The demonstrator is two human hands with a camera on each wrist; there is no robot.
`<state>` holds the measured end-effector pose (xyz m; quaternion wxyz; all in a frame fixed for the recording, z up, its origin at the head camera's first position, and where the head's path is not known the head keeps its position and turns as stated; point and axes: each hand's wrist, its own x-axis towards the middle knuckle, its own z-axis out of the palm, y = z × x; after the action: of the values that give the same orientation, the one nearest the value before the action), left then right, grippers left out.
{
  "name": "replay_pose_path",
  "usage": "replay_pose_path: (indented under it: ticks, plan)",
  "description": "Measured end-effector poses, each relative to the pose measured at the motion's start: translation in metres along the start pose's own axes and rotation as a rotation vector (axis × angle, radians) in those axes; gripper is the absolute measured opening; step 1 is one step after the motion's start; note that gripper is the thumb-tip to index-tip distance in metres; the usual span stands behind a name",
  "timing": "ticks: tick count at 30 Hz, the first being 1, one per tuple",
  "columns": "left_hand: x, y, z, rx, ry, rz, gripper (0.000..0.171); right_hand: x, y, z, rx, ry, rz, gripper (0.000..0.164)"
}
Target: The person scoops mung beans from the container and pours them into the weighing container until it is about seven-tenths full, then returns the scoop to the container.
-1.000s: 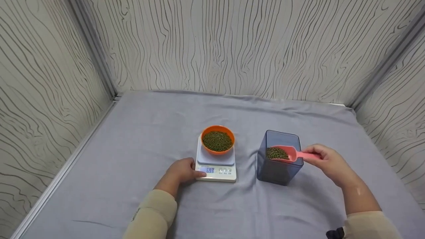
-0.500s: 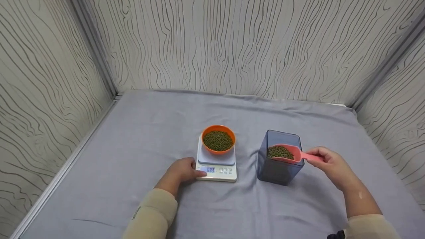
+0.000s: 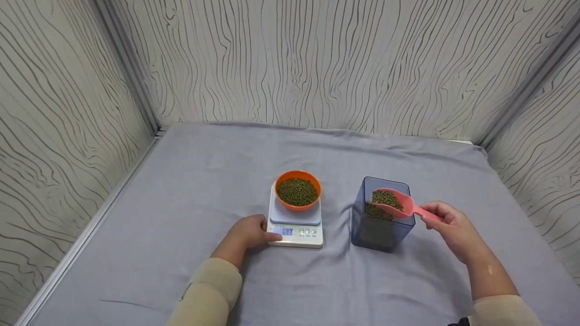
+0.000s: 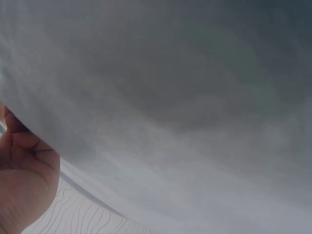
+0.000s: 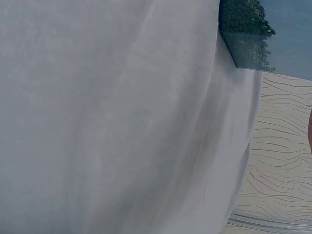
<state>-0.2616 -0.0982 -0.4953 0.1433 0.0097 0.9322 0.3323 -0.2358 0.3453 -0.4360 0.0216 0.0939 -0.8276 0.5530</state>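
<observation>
My left hand (image 3: 248, 231) grips the front left corner of a white kitchen scale (image 3: 294, 219), thumb on top beside the lit display. An orange bowl (image 3: 297, 208) on its platform holds small green beans (image 3: 297, 192), which look like mung beans. My right hand (image 3: 453, 228) pinches the handle of a pink scoop (image 3: 407, 204). Heaped with beans, the scoop overlaps the mouth of a tall, see-through blue container (image 3: 362, 226), angled with its tip toward the far left. More beans show below it inside the container. In the left wrist view the left hand (image 4: 29, 170) has bent fingers.
A wrinkled grey cloth (image 3: 204, 172) covers the table. Wood-grain patterned panels (image 3: 281, 68) stand behind and on both sides, with a metal rail (image 3: 90, 235) along the left edge. In the right wrist view, beans (image 5: 241, 22) lie against the container's wall (image 5: 292, 39).
The scoop has come up and turned a little at the container's mouth, baring beans beneath it. My right hand has shifted slightly right. My left hand, the scale and the bowl stay put.
</observation>
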Motion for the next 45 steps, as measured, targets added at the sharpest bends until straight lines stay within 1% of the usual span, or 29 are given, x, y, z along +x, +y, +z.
replay_pose_path:
  ticks: [4, 7, 11, 18, 24, 28, 33, 39, 41, 45]
  plan:
    - [-0.001, 0.000, 0.000, -0.004, 0.000, -0.005, 0.046, 0.000, 0.000, 0.000, -0.011, 0.009, 0.012, 0.027]
    - [-0.002, 0.001, -0.001, -0.010, -0.002, -0.009, 0.046, -0.001, -0.001, 0.001, -0.049, 0.013, 0.028, 0.030]
    - [-0.001, 0.001, 0.000, -0.009, 0.002, 0.005, 0.046, -0.002, -0.003, 0.001, -0.097, 0.022, 0.038, 0.032]
    - [-0.004, 0.004, -0.003, -0.012, 0.005, 0.010, 0.046, 0.000, -0.011, -0.001, -0.092, 0.044, -0.028, 0.025]
    - [-0.004, 0.004, -0.003, -0.014, 0.007, 0.011, 0.045, 0.009, -0.029, 0.005, -0.087, 0.080, -0.078, 0.025]
    - [-0.002, 0.002, -0.002, -0.008, -0.002, -0.002, 0.046, 0.018, -0.045, 0.017, -0.078, 0.084, -0.088, 0.026]
    - [-0.004, 0.003, -0.003, -0.011, -0.010, -0.027, 0.047, 0.030, -0.065, 0.041, -0.123, 0.064, -0.064, 0.029]
    - [-0.005, 0.004, -0.003, -0.023, -0.002, -0.011, 0.046, 0.043, -0.085, 0.073, -0.218, 0.038, -0.010, 0.026]
    - [-0.005, 0.005, -0.003, -0.031, -0.002, -0.010, 0.046, 0.048, -0.090, 0.083, -0.255, 0.031, -0.007, 0.024]
    - [-0.005, 0.005, -0.003, -0.021, 0.000, -0.003, 0.046, 0.056, -0.097, 0.100, -0.325, 0.019, -0.031, 0.019]
